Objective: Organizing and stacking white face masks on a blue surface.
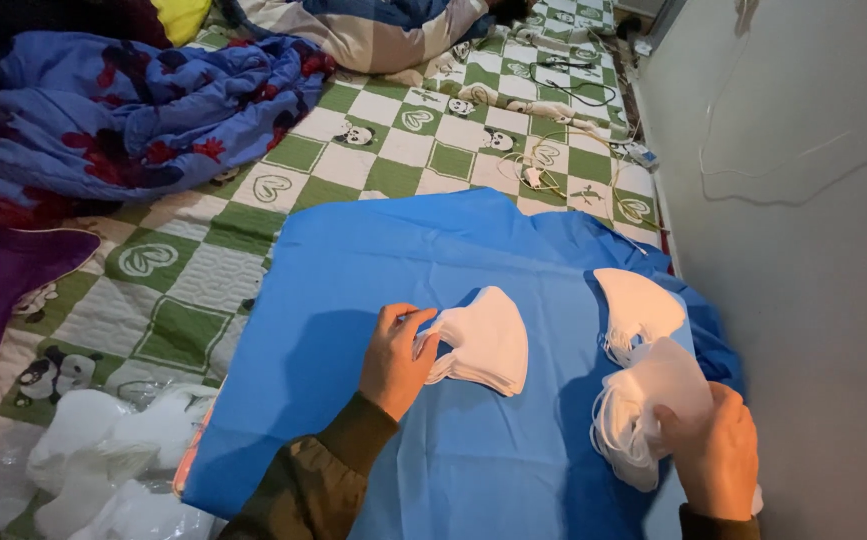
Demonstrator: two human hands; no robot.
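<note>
Hands on white folded masks over a blue sheet.

Clear plastic bags with white things inside lie at the lower left, on the green checked quilt. My left hand pinches the edge of a flat stack of masks in the middle of the blue sheet. My right hand is closed around a looser bunch of masks near the wall. One more mask lies just above this bunch.

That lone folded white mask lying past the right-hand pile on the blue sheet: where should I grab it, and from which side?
Probably pinch the lone folded mask at its near end, where the ear loops bunch, coming from the right hand side. It lies flat on the blue sheet, so a pinch needs a raised edge; its far curved edge looks flush against the sheet.
</note>
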